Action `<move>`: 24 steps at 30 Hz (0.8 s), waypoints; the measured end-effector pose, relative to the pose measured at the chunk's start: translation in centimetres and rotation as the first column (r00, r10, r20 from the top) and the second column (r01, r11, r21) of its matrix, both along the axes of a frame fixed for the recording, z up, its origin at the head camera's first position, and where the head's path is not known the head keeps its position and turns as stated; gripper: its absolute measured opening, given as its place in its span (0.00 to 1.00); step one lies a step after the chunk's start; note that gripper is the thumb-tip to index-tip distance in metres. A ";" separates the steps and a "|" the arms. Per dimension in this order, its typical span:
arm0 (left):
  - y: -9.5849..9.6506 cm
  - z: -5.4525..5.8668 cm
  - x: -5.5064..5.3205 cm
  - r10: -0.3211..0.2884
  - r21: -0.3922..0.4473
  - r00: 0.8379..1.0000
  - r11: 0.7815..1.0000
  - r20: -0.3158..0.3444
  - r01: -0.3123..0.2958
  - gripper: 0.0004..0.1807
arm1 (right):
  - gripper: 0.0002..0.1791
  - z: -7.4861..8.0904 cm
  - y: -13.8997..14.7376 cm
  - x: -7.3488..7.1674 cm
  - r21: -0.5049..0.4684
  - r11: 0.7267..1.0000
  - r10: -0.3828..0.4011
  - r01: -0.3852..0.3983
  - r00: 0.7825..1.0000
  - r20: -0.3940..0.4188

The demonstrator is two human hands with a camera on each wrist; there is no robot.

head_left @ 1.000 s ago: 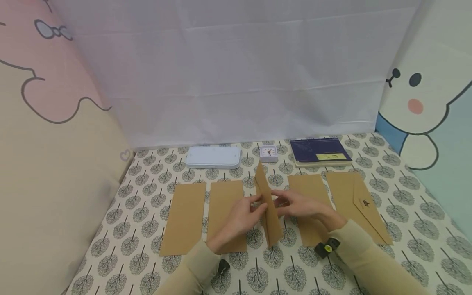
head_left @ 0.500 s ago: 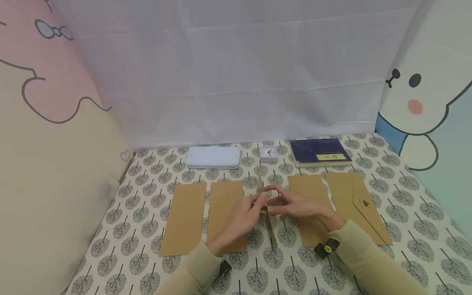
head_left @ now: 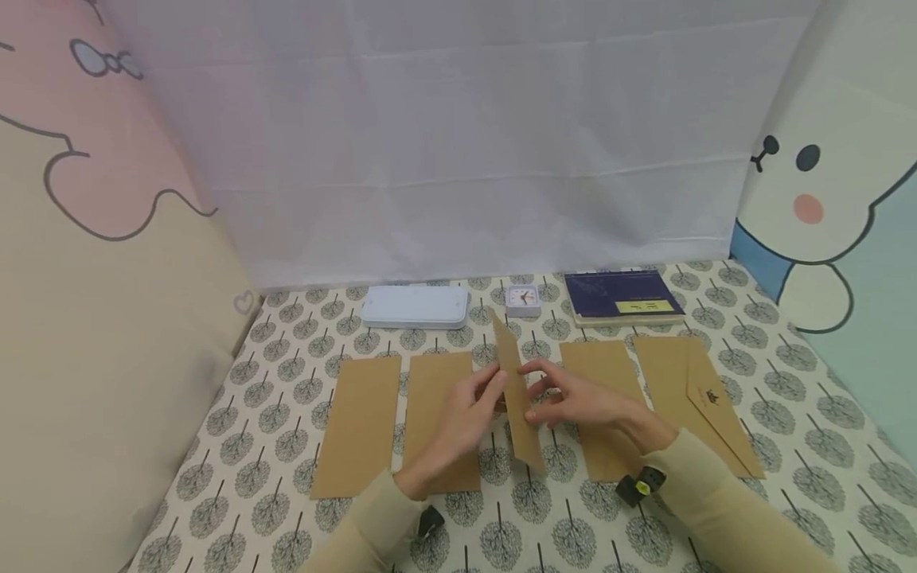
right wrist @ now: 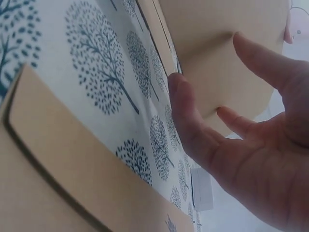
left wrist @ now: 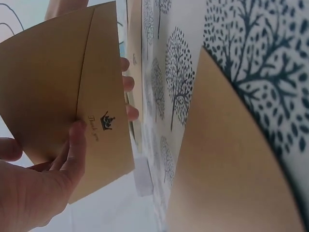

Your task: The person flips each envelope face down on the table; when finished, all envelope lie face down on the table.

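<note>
1. White cloth (head_left: 466,127) hung behind a tree-print table (head_left: 236,509), with a case (head_left: 415,305), a clock (head_left: 523,301) and a book (head_left: 619,293) along its far side.
2. One envelope (head_left: 514,382) stood near-upright between the hands, in the gap between a left pair of envelopes (head_left: 358,426) and a right pair of envelopes (head_left: 669,382), all lying flat. Whether its lower edge touched the table could not be told.
3. By the look of it, the left hand (head_left: 458,418) had it in a light grasp – thumb at the upper edge, fingers against the flap (left wrist: 102,87), which bore a crown and "Thank you".
4. Across from it, the right hand (head_left: 576,398) was not clenched; its fingers were loosely spread, with fingertips touching the plain face.
5. Judged from this, the step in hand was handling that single envelope on edge, for a turn or a look at its sides; nothing showed it laid down.
6. Any next move seemed to call for a steady left grasp and light right fingertips – pressing harder might crease the paper. If it were to go down flat, the gap beneath looked the natural spot, with the fingers drawn out from under it first.
</note>
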State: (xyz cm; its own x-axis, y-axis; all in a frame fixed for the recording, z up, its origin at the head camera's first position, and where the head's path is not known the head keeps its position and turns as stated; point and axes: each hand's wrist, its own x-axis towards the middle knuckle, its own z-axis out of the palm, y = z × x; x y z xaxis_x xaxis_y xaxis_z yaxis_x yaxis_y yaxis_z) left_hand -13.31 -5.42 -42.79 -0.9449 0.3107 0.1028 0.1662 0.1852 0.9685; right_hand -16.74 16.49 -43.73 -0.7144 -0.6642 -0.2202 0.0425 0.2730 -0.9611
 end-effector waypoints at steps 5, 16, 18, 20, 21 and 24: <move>-0.5 0.1 0.0 0.043 -0.027 0.999 0.999 -0.023 -0.044 0.27 | 0.40 0.2 0.3 0.3 0.060 0.998 -0.006 0.010 0.997 -0.070; -1.2 -0.2 -0.2 0.169 -0.079 0.984 0.982 -0.064 -0.174 0.22 | 0.39 0.5 0.8 0.4 0.166 0.982 -0.060 0.096 0.976 -0.210; -1.3 -0.3 -0.3 0.170 -0.091 0.983 0.980 -0.074 -0.177 0.21 | 0.39 0.5 0.9 0.4 0.173 0.980 -0.062 0.101 0.974 -0.218; -1.4 -0.4 -0.4 0.166 -0.108 0.983 0.979 -0.075 -0.174 0.21 | 0.39 0.5 0.9 0.4 0.189 0.975 -0.066 0.112 0.970 -0.235; -1.4 -0.5 -0.4 0.161 -0.115 0.984 0.979 -0.073 -0.169 0.21 | 0.39 0.5 0.9 0.4 0.195 0.974 -0.069 0.117 0.969 -0.239; -1.5 -0.7 -0.4 0.140 -0.149 0.988 0.978 -0.063 -0.148 0.21 | 0.39 0.4 0.9 0.4 0.221 0.967 -0.070 0.130 0.963 -0.261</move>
State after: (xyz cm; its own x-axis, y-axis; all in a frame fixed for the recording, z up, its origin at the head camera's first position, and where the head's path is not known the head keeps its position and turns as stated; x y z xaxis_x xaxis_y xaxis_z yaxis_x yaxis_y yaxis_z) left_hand -13.76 -6.93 -43.50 -0.9756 0.1873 0.1148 0.1764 0.3565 0.9175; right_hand -16.32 17.43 -43.32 -0.8265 -0.5375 -0.1674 -0.1509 0.4981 -0.8539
